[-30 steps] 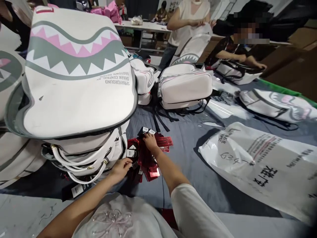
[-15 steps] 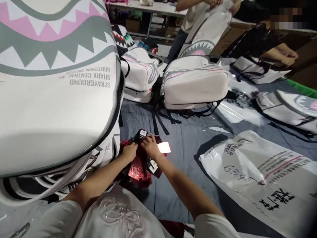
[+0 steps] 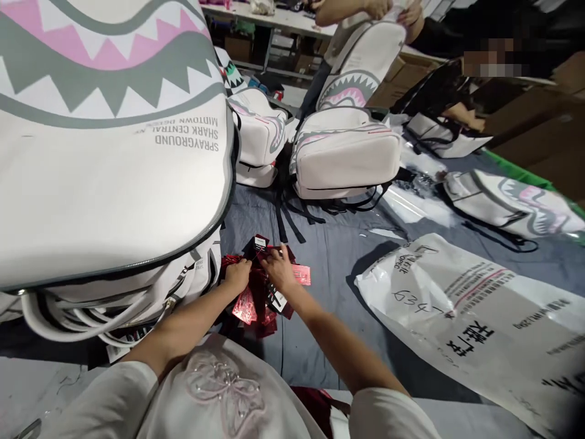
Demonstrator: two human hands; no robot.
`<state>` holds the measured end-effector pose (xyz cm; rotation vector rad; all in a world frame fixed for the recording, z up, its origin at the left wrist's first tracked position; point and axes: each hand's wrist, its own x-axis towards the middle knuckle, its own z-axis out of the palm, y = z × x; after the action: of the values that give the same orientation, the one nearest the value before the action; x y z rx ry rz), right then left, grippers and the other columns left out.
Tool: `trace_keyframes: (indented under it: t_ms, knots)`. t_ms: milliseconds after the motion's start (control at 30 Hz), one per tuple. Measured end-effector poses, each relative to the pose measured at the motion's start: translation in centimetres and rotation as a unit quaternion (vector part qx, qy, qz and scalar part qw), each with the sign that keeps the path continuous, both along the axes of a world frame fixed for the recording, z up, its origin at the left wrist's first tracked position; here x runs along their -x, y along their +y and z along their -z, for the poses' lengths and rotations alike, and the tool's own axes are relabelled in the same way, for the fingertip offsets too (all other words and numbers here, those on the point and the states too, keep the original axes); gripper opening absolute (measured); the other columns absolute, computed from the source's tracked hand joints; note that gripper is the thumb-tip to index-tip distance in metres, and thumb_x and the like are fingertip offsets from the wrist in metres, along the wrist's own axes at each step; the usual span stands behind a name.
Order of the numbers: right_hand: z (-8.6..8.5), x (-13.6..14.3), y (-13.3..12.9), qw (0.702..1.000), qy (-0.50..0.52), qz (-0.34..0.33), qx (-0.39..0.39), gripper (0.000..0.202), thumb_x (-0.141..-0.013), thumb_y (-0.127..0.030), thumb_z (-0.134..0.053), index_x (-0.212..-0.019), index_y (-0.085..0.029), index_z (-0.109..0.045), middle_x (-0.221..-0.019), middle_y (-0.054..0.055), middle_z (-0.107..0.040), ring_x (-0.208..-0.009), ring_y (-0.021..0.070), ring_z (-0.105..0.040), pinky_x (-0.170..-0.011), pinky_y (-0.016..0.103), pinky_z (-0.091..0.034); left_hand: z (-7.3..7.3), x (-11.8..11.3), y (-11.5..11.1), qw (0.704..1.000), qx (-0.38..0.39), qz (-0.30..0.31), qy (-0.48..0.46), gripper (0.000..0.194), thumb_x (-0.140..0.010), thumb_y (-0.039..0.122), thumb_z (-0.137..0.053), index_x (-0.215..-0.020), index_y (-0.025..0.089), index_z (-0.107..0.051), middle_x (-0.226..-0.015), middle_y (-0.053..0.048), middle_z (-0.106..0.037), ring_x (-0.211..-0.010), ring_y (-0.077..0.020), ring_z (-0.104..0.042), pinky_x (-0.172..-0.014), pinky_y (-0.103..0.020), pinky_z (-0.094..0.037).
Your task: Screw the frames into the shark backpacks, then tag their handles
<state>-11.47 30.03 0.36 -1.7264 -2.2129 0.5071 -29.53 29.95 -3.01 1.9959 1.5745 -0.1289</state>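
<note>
A bunch of red and black hang tags lies on the grey cloth in front of me, some shiny, some with white labels. My left hand is closed at the left of the bunch, its fingers pinched on a thin tag string. Over the tags' right side, my right hand is closed with curled fingers on them, one finger raised. Its fingertips partly hide what they grip. A black tag with a white label sits just beyond both hands. A glossy red tag sticks out to the right.
A tall stack of white shark-mouth backpacks rises close on my left. More backpacks stand across the table. A large white plastic sack lies at right. Beyond, a person's hands hold a backpack; another person handles one at far right.
My view has shifted slightly, so things at right appear further left. Both hands remain at the tags with small finger movements. The glossy tag at right no longer glares.
</note>
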Motion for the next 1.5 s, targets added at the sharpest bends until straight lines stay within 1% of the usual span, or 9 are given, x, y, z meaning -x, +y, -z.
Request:
trace_keyframes:
  t_ms: [167, 367, 567, 767, 967, 1067, 1167, 1333, 1500]
  knots:
    - [-3.6, -4.4, -0.8, 0.987, 0.098, 0.129, -0.004, 0.021, -0.081, -0.012, -0.059, -0.063, -0.022, -0.062, -0.066, 0.008, -0.067, -0.107, 0.0288, -0.057, -0.116, 0.063, -0.011, -0.9, 1.6, -1.1, 0.998, -0.016, -0.028, -0.049, 0.037, -0.095, 0.037, -0.06, -0.126, 0.017, -0.058, -0.127, -0.01, -0.061, -0.109, -0.0218, -0.063, -0.092, -0.044, -0.056]
    - [-8.0, -5.6, -4.5, 0.92, 0.322, 0.222, 0.037, 0.034, -0.088, -0.055, -0.051, -0.079, -0.022, -0.058, -0.074, 0.004, -0.07, -0.076, 0.0207, -0.068, -0.084, 0.046, -0.056, -4.8, 1.1, -3.5, 0.979, -0.084, -0.035, -0.185, 0.033, -0.096, 0.031, -0.059, -0.126, 0.017, -0.059, -0.134, -0.01, -0.059, -0.118, -0.023, -0.06, -0.101, -0.047, -0.051]
    - [-11.6, -1.5, -10.1, 0.836, 0.494, 0.235, 0.037, 0.039, -0.076, -0.062, -0.067, -0.081, -0.025, -0.056, -0.076, 0.002, -0.07, -0.065, 0.0178, -0.068, -0.063, 0.035, -0.058, -10.0, 6.0, -7.0, 0.947, -0.134, -0.043, -0.288, 0.025, -0.095, 0.016, -0.051, -0.114, 0.02, -0.068, -0.117, -0.005, -0.072, -0.109, -0.0177, -0.067, -0.098, -0.031, -0.051]
    - [-14.8, 6.1, -14.2, 0.808, 0.546, 0.222, -0.007, 0.029, -0.075, -0.045, -0.077, -0.076, -0.024, -0.058, -0.073, 0.001, -0.071, -0.068, 0.0154, -0.069, -0.067, 0.029, -0.057, -14.2, 11.6, -12.8, 0.897, -0.216, -0.06, -0.381, 0.021, -0.098, 0.024, -0.05, -0.103, 0.02, -0.069, -0.095, -0.003, -0.076, -0.087, -0.0147, -0.07, -0.08, -0.026, -0.054]
    - [-16.1, 15.6, -18.2, 0.873, 0.447, 0.192, -0.027, 0.021, -0.08, -0.039, -0.074, -0.075, -0.02, -0.065, -0.076, 0.002, -0.073, -0.07, 0.0156, -0.068, -0.068, 0.028, -0.056, -16.4, 17.2, -16.4, 0.843, -0.289, -0.032, -0.453, 0.025, -0.097, 0.034, -0.054, -0.112, 0.02, -0.07, -0.107, -0.006, -0.076, -0.101, -0.0177, -0.07, -0.092, -0.032, -0.054]
    - [-14.9, 21.4, -19.4, 0.921, 0.372, 0.114, -0.019, 0.015, -0.08, -0.034, -0.071, -0.074, -0.019, -0.068, -0.071, 0.001, -0.071, -0.065, 0.0142, -0.064, -0.062, 0.025, -0.053, -16.5, 20.4, -17.3, 0.808, -0.285, -0.005, -0.515, 0.023, -0.095, 0.032, -0.06, -0.111, 0.02, -0.071, -0.108, -0.007, -0.076, -0.102, -0.0179, -0.071, -0.093, -0.031, -0.056]
    - [-13.0, 27.6, -20.2, 0.93, 0.362, 0.061, -0.005, 0.011, -0.081, -0.028, -0.065, -0.078, -0.019, -0.07, -0.069, 0.0, -0.07, -0.059, 0.0126, -0.061, -0.056, 0.023, -0.049, -15.9, 24.3, -18.1, 0.79, -0.289, -0.033, -0.539, 0.019, -0.095, 0.029, -0.059, -0.093, 0.018, -0.073, -0.095, -0.007, -0.077, -0.092, -0.016, -0.072, -0.086, -0.028, -0.058]
    - [-10.8, 35.4, -20.7, 0.931, 0.365, 0.026, 0.013, 0.013, -0.087, -0.028, -0.061, -0.085, -0.02, -0.07, -0.08, 0.003, -0.074, -0.073, 0.0161, -0.069, -0.068, 0.026, -0.055, -14.8, 33.0, -19.5, 0.811, -0.281, -0.105, -0.502, 0.024, -0.096, 0.028, -0.054, -0.084, 0.016, -0.071, -0.083, -0.004, -0.077, -0.077, -0.013, -0.073, -0.072, -0.021, -0.058]
    - [-10.9, 40.0, -18.2, 0.977, 0.214, -0.011, -0.013, 0.037, -0.094, -0.027, -0.051, -0.129, -0.019, -0.06, -0.102, 0.008, -0.076, -0.088, 0.0195, -0.073, -0.077, 0.03, -0.056, -14.2, 42.6, -17.8, 0.864, -0.268, -0.185, -0.385, 0.02, -0.095, 0.025, -0.054, -0.1, 0.016, -0.071, -0.076, 0.0, -0.074, -0.057, -0.0095, -0.066, -0.055, -0.018, -0.051]
